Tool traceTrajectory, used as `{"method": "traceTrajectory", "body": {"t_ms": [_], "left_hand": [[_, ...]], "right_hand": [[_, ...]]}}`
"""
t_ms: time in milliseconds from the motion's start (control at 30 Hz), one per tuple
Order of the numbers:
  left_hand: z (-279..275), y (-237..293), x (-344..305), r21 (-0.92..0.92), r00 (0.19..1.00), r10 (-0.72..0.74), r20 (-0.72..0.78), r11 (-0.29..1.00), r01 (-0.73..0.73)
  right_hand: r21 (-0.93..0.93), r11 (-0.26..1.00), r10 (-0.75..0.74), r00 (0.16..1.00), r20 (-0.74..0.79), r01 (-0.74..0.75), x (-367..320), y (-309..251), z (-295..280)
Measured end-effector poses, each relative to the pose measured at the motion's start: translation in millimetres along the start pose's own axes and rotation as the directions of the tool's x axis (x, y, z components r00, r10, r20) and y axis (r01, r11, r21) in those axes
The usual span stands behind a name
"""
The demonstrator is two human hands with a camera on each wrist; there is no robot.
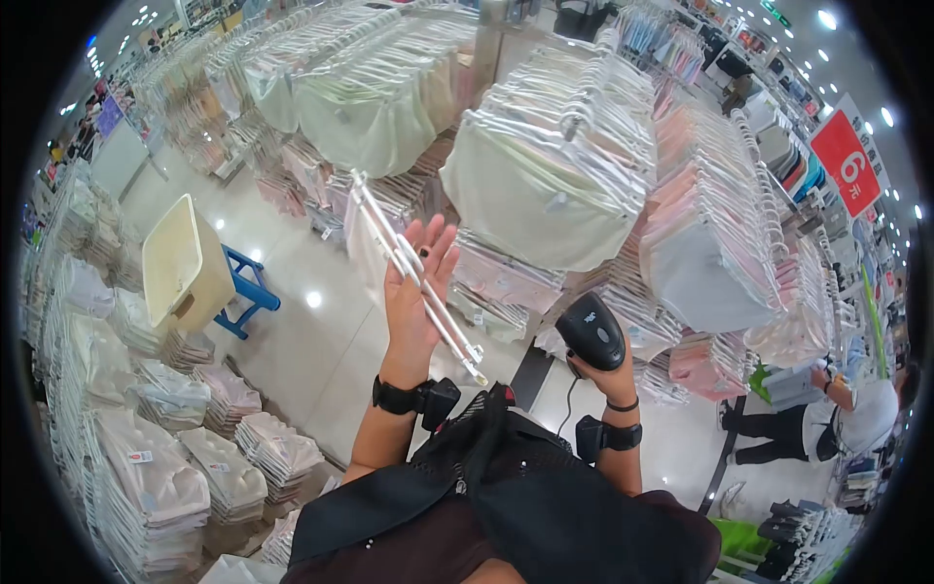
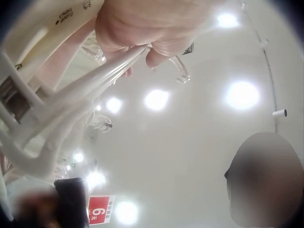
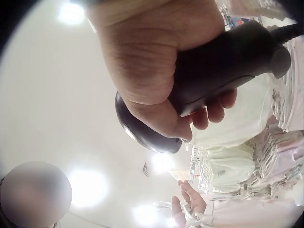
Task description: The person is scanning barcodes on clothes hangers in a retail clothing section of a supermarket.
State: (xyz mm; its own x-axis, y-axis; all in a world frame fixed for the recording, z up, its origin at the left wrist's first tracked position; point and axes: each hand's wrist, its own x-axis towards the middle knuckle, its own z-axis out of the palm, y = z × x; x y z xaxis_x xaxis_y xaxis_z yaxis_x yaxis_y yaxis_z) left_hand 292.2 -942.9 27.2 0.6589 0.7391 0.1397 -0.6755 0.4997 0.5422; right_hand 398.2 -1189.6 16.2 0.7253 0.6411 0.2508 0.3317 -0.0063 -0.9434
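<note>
My left hand (image 1: pixel 411 319) is turned palm up and holds white plastic clothes hangers (image 1: pixel 440 313) slantwise across the palm, fingers reaching forward. In the left wrist view the hangers (image 2: pixel 90 85) run in under the thumb, and a cream printed garment (image 2: pixel 52 23) is beside them. A pale garment (image 1: pixel 365 248) hangs beyond the hand. My right hand (image 1: pixel 615 382) grips a black handheld barcode scanner (image 1: pixel 591 331), its rounded head facing up. The right wrist view shows thumb and fingers wrapped round the scanner's handle (image 3: pixel 218 66), with a cord at its end.
Dense racks of pale underwear on hangers (image 1: pixel 555 165) stand ahead. More stacked garments (image 1: pixel 146 457) line the left side. A cream plastic tub (image 1: pixel 185 263) is by a blue stool (image 1: pixel 248 292) on the tiled floor. A red price sign (image 1: pixel 846 161) and another person (image 1: pixel 861 419) are at right.
</note>
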Motion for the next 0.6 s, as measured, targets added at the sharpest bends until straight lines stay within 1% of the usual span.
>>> {"method": "traceTrajectory", "body": {"t_ms": [67,100,133,200,233,267,333,367,400,467,500,567,600], "left_hand": [[23.0,-19.8,14.1,-0.119,0.995,0.012,0.100,0.993,0.000],[31.9,-29.8,21.1,-0.141,0.987,-0.003,0.159,0.990,0.025],[40.6,-40.8,28.3,-0.141,0.987,0.008,0.163,0.990,0.015],[59.8,-62.6,43.4,-0.257,0.971,-0.063,0.232,0.959,0.124],[70.6,-72.8,50.1,-0.225,0.963,-0.088,0.253,0.963,0.148],[78.2,-83.3,57.1,-0.221,0.964,-0.084,0.251,0.965,0.142],[88.3,-104.2,70.2,-0.293,0.952,-0.117,0.281,0.935,0.202],[92.4,-112.0,74.4,-0.299,0.948,-0.110,0.297,0.932,0.202],[98.0,-116.9,76.2,-0.298,0.950,-0.104,0.293,0.935,0.194],[109.7,-124.3,76.8,-0.286,0.971,-0.086,0.221,0.947,0.148],[112.8,-128.1,79.8,-0.281,0.969,-0.069,0.237,0.950,0.136],[119.7,-132.5,79.5,-0.295,0.966,-0.039,0.255,0.948,0.116],[123.9,-133.9,78.6,-0.309,0.961,-0.018,0.277,0.945,0.107]], "right_hand": [[-0.020,0.998,0.059,0.997,-0.048,-0.060,-4.5,4.3,-24.7],[0.004,1.000,0.031,0.999,-0.043,-0.031,-4.3,12.9,-37.3],[0.006,1.000,0.021,0.999,-0.038,-0.020,-6.6,17.7,-48.9],[0.075,0.997,0.043,0.976,-0.215,-0.027,-12.3,22.7,-67.9],[0.082,0.996,0.058,0.957,-0.284,-0.036,-15.9,49.4,-78.0],[0.088,0.996,0.058,0.959,-0.279,-0.035,-22.2,68.4,-95.1],[0.194,0.971,0.176,0.966,-0.190,-0.139,-22.4,66.9,-114.8],[0.166,0.977,0.171,0.963,-0.210,-0.137,-25.5,83.5,-126.3],[0.169,0.976,0.169,0.965,-0.202,-0.136,-23.0,84.0,-133.8],[0.180,0.975,0.168,0.966,-0.195,-0.134,-19.6,80.6,-147.5],[0.181,0.975,0.165,0.969,-0.186,-0.131,-17.0,84.8,-154.4],[0.143,0.988,0.092,0.976,-0.200,-0.064,-12.0,92.0,-166.8],[0.144,0.988,0.086,0.979,-0.187,-0.060,-8.8,93.7,-173.3]]}}
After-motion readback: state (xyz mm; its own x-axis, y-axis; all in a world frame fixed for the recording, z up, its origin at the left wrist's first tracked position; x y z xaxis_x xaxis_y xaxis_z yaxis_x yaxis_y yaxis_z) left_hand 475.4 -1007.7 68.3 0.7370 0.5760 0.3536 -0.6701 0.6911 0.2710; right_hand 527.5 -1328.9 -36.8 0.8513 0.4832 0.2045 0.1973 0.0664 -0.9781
